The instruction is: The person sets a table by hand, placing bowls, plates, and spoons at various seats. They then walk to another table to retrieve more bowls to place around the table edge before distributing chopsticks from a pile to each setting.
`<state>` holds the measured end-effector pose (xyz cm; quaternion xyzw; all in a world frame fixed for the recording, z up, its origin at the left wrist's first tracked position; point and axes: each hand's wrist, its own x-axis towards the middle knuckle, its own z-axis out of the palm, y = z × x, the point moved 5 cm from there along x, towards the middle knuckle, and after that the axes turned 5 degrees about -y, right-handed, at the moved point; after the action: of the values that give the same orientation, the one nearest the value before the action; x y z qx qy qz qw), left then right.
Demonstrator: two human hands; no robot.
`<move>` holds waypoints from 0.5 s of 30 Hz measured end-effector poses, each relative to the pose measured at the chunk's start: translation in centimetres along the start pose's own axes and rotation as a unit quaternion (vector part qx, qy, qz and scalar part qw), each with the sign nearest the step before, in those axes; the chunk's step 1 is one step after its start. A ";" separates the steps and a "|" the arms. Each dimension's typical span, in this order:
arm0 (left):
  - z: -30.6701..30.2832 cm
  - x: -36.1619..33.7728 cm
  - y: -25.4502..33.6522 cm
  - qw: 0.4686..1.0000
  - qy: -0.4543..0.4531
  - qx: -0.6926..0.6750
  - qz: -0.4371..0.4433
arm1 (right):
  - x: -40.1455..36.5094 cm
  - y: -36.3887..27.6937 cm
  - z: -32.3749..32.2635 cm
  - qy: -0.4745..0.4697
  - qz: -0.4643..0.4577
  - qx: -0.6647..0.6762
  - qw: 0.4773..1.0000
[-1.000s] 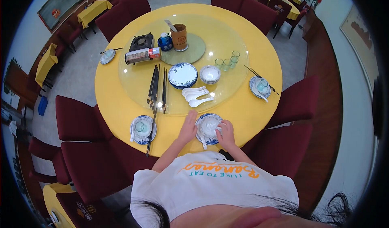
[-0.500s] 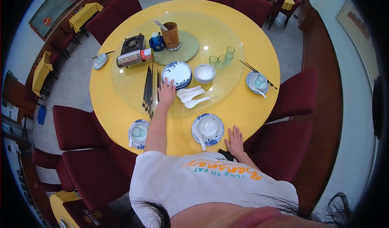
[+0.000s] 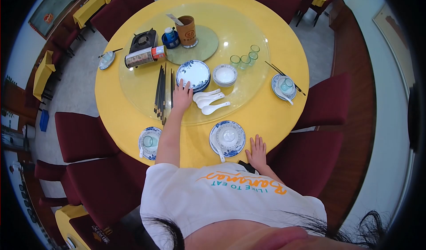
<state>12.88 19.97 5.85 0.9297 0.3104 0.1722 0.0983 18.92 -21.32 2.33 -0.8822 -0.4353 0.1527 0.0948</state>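
Observation:
My left hand (image 3: 182,97) reaches over the table with its fingers spread at the near left edge of a stack of blue-and-white plates (image 3: 193,73). Whether it grips the stack cannot be made out. White spoons (image 3: 215,108) lie just right of it, and black chopsticks (image 3: 160,92) lie to its left. A stack of small bowls (image 3: 225,74) stands right of the plates. My right hand (image 3: 256,150) rests flat on the yellow cloth, fingers apart, holding nothing. Beside it sits a place setting with a bowl (image 3: 228,135) on a plate.
On the glass turntable (image 3: 248,32) stand a black stove (image 3: 143,41), a gas canister (image 3: 144,57), a brown holder (image 3: 187,31), a blue container (image 3: 170,38) and several green glasses (image 3: 244,61). Other settings (image 3: 284,86) lie near the table's rim. Dark red chairs (image 3: 310,158) surround it.
The view has shifted slightly, so the table sits a little higher in it. Both hands keep about the same places by the plates and on the cloth.

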 end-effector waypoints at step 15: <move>1.3 -0.4 -6.7 0.951 -0.099 0.090 -0.279 | 0.1 0.0 -0.1 0.012 0.000 -0.004 1.000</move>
<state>9.40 24.88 2.61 0.8231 0.5606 0.0164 0.0889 18.98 -21.23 2.38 -0.8841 -0.4351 0.1405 0.0961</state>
